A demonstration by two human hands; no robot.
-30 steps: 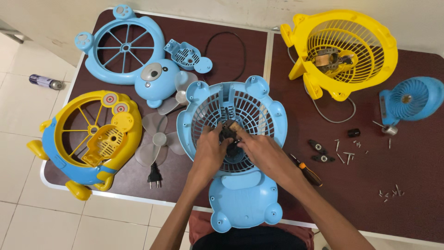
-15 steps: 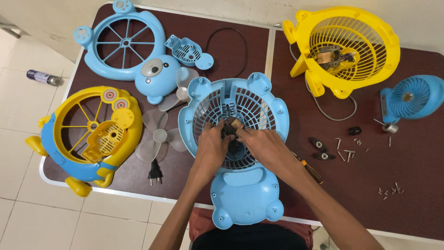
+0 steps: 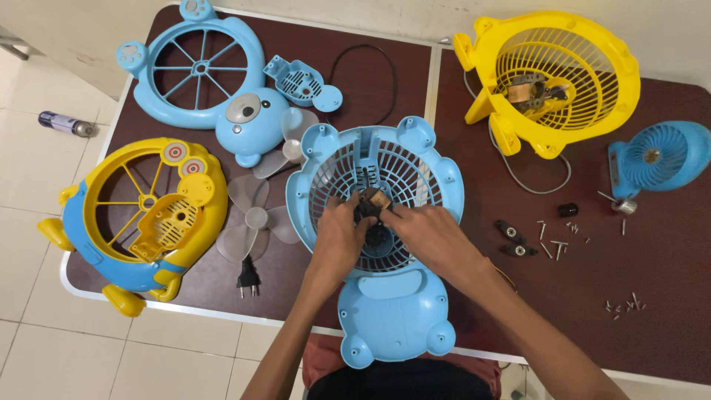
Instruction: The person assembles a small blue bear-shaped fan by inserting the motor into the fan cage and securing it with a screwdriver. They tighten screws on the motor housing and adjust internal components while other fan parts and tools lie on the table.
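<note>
From the head camera, both hands are working at the middle of the blue fan housing [image 3: 374, 185], which is lying grille-up at the near edge of the dark red table [image 3: 370, 74]. The left hand [image 3: 337, 237] is pinching the small motor [image 3: 370, 204] at the grille's centre, fingers curled together on it. The right hand [image 3: 429, 233] is coming in from the other side, fingertips closing on the same motor, touching it.

Around them, a clear fan blade [image 3: 255, 215] is lying just left of the housing, with a black plug [image 3: 246, 280] below it. A yellow and blue fan frame [image 3: 141, 215] is sitting at the left end, a blue front ring [image 3: 196, 67] behind it. A yellow fan housing [image 3: 552, 74] is standing far right, a small blue fan [image 3: 659, 159] beside it, and loose screws [image 3: 563, 237] are lying scattered near the right forearm.
</note>
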